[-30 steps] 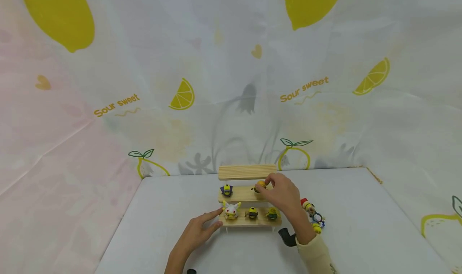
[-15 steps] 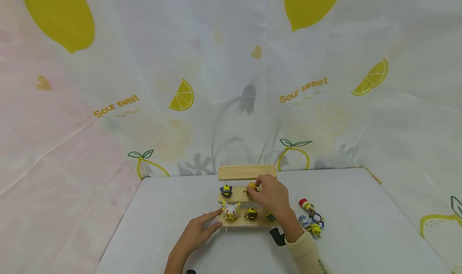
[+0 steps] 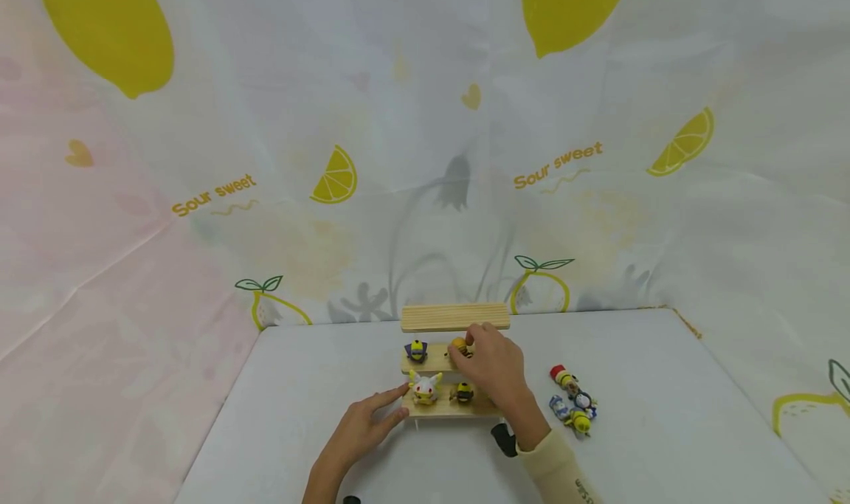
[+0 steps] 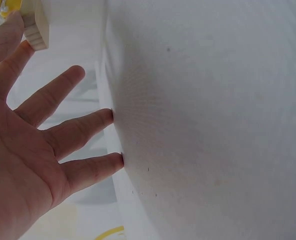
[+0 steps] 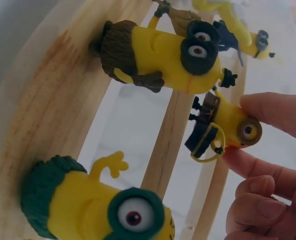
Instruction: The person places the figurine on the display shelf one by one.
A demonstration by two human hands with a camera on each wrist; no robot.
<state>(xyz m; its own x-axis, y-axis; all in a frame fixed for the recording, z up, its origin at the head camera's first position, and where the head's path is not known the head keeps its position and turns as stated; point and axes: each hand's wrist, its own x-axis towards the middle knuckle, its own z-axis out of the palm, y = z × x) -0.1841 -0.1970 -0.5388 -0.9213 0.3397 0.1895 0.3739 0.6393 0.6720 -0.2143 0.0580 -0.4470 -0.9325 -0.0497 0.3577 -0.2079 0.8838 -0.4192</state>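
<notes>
A tiered wooden shelf [image 3: 412,367] stands on the white table. My right hand [image 3: 494,362] pinches a one-eyed minion figure [image 5: 232,120] between thumb and finger at the middle tier. In the right wrist view its dark feet point toward the board. My left hand [image 3: 361,429] touches the left end of the lowest board with thumb and index finger; two other fingertips meet the white surface in the left wrist view. On the lowest tier are a white figure with yellow-tipped ears [image 3: 425,388], a two-eyed minion [image 5: 175,55] and a green-trimmed minion [image 5: 108,205]. A caped minion [image 3: 417,351] stands middle-left.
Several small figures [image 3: 580,420] lie in a cluster on the table to the right of the shelf. A black curved object [image 3: 504,440] shows beside the right wrist. The top tier [image 3: 454,317] is bare wood. A lemon-print cloth hangs behind.
My right hand has moved left along the middle tier with the minion figure, first more, then slightly. It now covers the green-trimmed minion in the head view. The left hand stays put.
</notes>
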